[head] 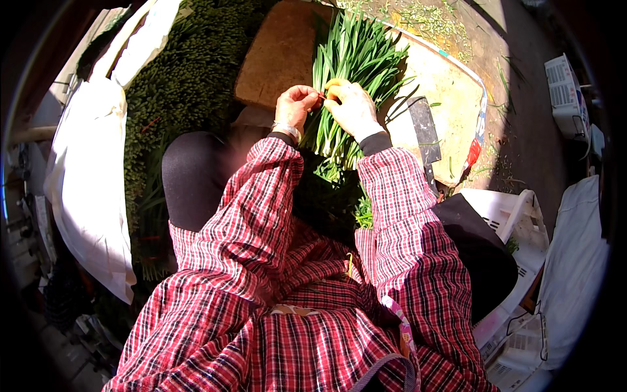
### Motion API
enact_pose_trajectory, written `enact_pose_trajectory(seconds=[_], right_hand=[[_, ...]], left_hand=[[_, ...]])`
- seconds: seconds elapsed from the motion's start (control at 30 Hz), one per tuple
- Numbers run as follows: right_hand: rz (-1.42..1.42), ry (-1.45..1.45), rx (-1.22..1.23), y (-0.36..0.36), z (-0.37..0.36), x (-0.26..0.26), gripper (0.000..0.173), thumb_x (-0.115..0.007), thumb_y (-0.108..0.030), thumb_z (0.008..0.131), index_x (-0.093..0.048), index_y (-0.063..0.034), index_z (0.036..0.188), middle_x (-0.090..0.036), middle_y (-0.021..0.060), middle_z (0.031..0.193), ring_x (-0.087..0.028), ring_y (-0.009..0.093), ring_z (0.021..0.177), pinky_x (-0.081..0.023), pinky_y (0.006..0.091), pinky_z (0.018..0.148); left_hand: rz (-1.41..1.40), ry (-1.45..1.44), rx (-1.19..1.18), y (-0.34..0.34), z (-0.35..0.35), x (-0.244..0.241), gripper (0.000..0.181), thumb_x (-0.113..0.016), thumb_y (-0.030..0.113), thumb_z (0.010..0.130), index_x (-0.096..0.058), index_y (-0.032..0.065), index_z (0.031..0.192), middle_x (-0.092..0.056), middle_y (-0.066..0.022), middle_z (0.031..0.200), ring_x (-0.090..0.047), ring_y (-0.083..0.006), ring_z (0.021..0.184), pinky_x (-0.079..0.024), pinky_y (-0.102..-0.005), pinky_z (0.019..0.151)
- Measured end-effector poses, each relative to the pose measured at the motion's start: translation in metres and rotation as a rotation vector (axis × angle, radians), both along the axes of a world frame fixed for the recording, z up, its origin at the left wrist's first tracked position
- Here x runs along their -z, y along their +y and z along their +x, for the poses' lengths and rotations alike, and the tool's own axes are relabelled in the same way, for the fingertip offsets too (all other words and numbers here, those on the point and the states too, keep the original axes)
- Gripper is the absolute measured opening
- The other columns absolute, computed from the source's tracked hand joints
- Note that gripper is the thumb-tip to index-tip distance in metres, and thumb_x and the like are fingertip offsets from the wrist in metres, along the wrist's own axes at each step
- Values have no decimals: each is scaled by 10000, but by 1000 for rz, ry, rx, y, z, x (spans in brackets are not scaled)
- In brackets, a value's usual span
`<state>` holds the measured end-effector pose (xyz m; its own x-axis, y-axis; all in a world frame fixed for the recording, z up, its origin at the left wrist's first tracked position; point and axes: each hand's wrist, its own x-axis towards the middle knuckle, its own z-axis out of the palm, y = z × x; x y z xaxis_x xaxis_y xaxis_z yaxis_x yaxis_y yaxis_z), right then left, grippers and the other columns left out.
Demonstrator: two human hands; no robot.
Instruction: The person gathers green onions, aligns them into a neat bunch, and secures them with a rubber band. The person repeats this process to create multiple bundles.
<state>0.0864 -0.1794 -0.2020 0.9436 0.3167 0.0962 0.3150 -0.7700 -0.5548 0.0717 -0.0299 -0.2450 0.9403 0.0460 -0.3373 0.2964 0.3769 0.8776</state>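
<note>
A bunch of long flat green leaves with pale stem ends, likely garlic chives, lies before me across a wooden board. My left hand pinches a thin red tie at the left edge of the bunch. On the other side, my right hand rests over the stems, its thumb and fingertips curled close to the same tie. Yellow coverings show on some of its fingers. Both hands hide part of the tie, so whether it goes round the bunch cannot be seen. Just right of the bunch, a cleaver lies flat.
The pale board has a taped rim; a brown panel stands left of the bunch. A large mass of green stalks fills the left, beside white cloth. White plastic crates stand at right. Scraps litter the ground.
</note>
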Motion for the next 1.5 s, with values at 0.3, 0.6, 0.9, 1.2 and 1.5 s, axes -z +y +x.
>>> enact_pose_trajectory(seconds=[0.3, 0.6, 0.9, 1.2, 1.5], right_hand=[[-34, -4, 63, 6, -3, 1, 160, -603, -206, 766, -673, -96, 858, -621, 3, 1037, -569, 259, 909, -456, 372, 850], [9, -15, 86, 9, -2, 6, 158, -628, -207, 764, -667, -95, 869, -625, 14, 1013, -570, 266, 915, -452, 376, 847], [93, 32, 140, 10, -8, 4, 139, -675, -183, 747, -644, -92, 847, -626, 53, 936, -565, 279, 907, -445, 396, 827], [291, -498, 508, -22, -43, -2, 173, -709, -81, 669, -628, -114, 819, -596, 8, 922, -516, 247, 884, -418, 377, 798], [122, -210, 443, -78, -24, 9, 236, -721, -207, 699, -681, -151, 925, -587, 54, 736, -576, 224, 708, -476, 349, 668]], left_hand=[[13, -36, -33, -2, -3, 1, 19, -625, 42, 845, -617, 28, 855, -663, -43, 822, -560, -87, 682, -441, -211, 636], [-16, -51, -36, -4, -4, -10, 63, -623, -11, 827, -615, -2, 889, -672, -96, 911, -622, -145, 803, -496, -251, 739], [319, -148, 125, 1, 1, -6, 86, -628, -12, 814, -637, -8, 900, -661, -61, 872, -611, -113, 779, -500, -238, 730], [1173, -567, 44, -22, 2, -40, 54, -534, -29, 724, -510, 19, 717, -572, -183, 732, -567, -376, 721, -446, -434, 625], [1204, -519, 68, -27, 2, -37, 53, -605, 26, 774, -555, 11, 766, -606, -178, 762, -597, -363, 747, -471, -408, 654]])
